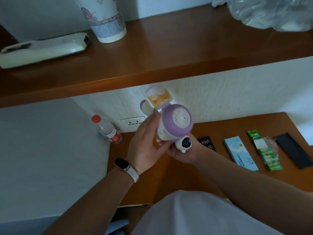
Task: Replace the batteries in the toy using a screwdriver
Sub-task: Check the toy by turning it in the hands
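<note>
The person holds a purple-and-white plastic toy (172, 124) in the air above the brown wooden desk (225, 126). The left hand (144, 145) lies flat against the toy's side, fingers straight and together. The right hand (182, 154) cups the toy from below, fingers curled round its base. On the desk to the right lie a black tray of screwdriver bits (207, 143), a pale blue box (240, 154) and a green pack of batteries (266, 155).
</note>
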Demonstrator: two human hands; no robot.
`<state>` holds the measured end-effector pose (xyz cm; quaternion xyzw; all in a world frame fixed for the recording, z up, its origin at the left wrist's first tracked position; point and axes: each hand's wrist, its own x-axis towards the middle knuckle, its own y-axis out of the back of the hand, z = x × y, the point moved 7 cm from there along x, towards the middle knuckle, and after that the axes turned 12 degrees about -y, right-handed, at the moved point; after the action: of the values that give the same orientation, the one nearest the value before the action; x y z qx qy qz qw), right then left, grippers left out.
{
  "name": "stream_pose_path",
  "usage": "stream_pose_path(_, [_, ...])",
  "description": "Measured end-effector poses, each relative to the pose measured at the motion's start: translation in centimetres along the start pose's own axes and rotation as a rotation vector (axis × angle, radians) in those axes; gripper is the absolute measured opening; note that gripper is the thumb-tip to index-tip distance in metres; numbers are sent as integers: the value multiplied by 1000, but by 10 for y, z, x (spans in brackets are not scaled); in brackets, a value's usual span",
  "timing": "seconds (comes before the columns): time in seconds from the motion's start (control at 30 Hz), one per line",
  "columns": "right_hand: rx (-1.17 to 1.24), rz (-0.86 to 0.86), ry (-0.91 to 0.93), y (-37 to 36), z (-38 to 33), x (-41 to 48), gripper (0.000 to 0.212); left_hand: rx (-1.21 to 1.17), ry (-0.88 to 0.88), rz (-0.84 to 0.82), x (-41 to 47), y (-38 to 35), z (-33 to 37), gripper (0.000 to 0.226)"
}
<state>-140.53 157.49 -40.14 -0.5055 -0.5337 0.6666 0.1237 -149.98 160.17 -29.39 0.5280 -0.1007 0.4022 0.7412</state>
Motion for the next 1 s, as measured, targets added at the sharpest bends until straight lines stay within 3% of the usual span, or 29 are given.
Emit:
stream_pose_path(0.1, [-43,-14,2,-2,-2,1,37,-126,144,89,-5,4,-12,87])
stream_pose_path(0.33, [-121,106,28,6,-1,0,32,-450,497,373,-17,8,-42,85])
stream_pose_path(0.5, [-164,179,42,9,-2,-7,29,-532,639,421,-30,2,-59,70])
stream_pose_path(0.67, [-234,245,66,8,-2,-12,24,-586,725,431,-39,-4,-66,74])
stream_pose_path(0.83, [-243,271,75,6,-3,-13,25,-506,679,422,-37,-4,-58,81])
stream_pose_path(1.0, [-151,214,43,1,-3,-12,27,-438,469,294,-27,-9,-37,79])
